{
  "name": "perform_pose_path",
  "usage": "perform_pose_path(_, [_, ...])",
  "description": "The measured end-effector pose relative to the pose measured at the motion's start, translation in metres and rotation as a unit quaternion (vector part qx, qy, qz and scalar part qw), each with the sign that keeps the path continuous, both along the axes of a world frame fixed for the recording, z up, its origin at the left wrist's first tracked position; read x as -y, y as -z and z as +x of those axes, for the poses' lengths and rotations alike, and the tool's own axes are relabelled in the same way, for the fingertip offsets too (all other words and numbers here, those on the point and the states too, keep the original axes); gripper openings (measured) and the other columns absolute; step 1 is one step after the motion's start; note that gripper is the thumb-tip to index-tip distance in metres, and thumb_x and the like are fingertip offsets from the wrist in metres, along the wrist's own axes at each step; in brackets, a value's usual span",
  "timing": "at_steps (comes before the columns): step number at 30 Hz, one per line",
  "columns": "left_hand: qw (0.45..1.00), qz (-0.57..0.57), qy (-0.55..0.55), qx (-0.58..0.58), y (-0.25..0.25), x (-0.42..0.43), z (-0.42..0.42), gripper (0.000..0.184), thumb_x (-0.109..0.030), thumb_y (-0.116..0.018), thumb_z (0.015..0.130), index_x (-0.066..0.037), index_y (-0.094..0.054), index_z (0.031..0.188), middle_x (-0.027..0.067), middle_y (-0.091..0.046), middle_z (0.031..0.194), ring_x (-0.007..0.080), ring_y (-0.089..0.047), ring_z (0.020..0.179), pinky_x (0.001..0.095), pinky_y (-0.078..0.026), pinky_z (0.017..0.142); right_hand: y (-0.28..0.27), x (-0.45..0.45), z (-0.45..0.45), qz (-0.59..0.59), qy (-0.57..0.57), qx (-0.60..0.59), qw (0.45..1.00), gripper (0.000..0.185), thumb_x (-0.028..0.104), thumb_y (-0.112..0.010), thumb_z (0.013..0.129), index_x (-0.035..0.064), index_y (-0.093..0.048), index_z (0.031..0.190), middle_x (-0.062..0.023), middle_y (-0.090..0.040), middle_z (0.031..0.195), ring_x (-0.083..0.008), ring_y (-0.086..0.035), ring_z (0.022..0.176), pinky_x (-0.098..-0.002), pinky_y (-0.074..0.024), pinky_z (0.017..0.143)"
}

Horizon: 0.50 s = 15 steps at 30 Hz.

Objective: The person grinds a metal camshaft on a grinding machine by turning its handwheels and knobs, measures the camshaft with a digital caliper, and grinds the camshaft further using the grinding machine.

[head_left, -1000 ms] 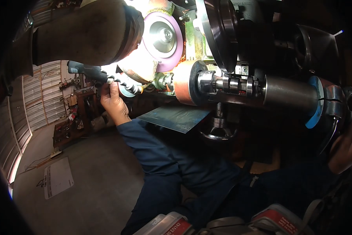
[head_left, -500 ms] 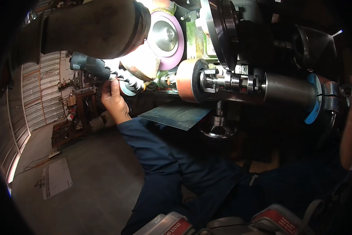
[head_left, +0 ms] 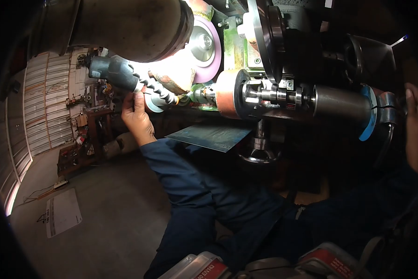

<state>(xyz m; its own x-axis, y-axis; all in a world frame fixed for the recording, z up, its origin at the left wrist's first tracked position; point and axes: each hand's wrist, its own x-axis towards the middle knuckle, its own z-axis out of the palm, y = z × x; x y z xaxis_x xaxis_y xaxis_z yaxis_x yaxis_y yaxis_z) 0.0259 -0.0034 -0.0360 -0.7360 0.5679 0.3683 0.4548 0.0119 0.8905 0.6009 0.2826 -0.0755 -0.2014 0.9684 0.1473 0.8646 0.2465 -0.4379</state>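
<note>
My left hand (head_left: 138, 120) pinches something at the lower end of a dark nozzle (head_left: 113, 72), beside a segmented flexible hose (head_left: 158, 89). To the right of it is a pink grinding wheel (head_left: 213, 49) under bright light. A shiny shaft with lobes (head_left: 277, 95) is mounted between an orange-rimmed chuck (head_left: 227, 94) and a grey cylinder (head_left: 341, 101). At the far right my right hand (head_left: 414, 100) is raised beside the metal clamp (head_left: 387, 108); its fingers are dim, and what they touch is unclear.
A large duct (head_left: 125, 28) crosses the upper left. Below the chuck are a flat metal plate (head_left: 213, 135) and a handwheel (head_left: 260, 156). A cluttered bench (head_left: 76, 158) stands at the left, with a white sign (head_left: 64, 211) on the floor. Respirator filters (head_left: 204, 267) show at the bottom.
My right hand has risen from low at the right edge to beside the clamp. The shaft's lobes have turned. The camera view has shifted slightly, while my left hand keeps its pinch near the nozzle.
</note>
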Motion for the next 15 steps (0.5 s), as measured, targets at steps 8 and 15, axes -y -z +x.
perform_pose_path(8, [1.000,0.009,0.000,-0.007,0.002,0.001,0.001,0.024,-0.003,-0.059,0.091,0.001,-0.060,0.115,0.0056,-0.063,0.107,0.0126,-0.059,0.093,0.0259,-0.048,0.082,-0.060,0.075,-0.079,0.229,0.018,-0.008,0.973,0.032,0.021,-0.047,0.098,-0.0040,-0.066,0.101,-0.0205,-0.068,0.087,-0.0327,-0.067,0.076,-0.0376,-0.0524,0.066])
perform_pose_path(15, [1.000,0.009,-0.006,-0.010,0.004,0.002,-0.003,0.024,-0.006,-0.063,0.090,0.004,-0.060,0.111,0.0116,-0.064,0.107,0.0190,-0.062,0.097,0.0310,-0.047,0.088,-0.037,0.069,-0.065,0.326,-0.051,-0.091,0.939,0.032,0.021,-0.046,0.099,-0.0061,-0.063,0.105,-0.0175,-0.068,0.097,-0.0279,-0.067,0.082,-0.0339,-0.0532,0.072])
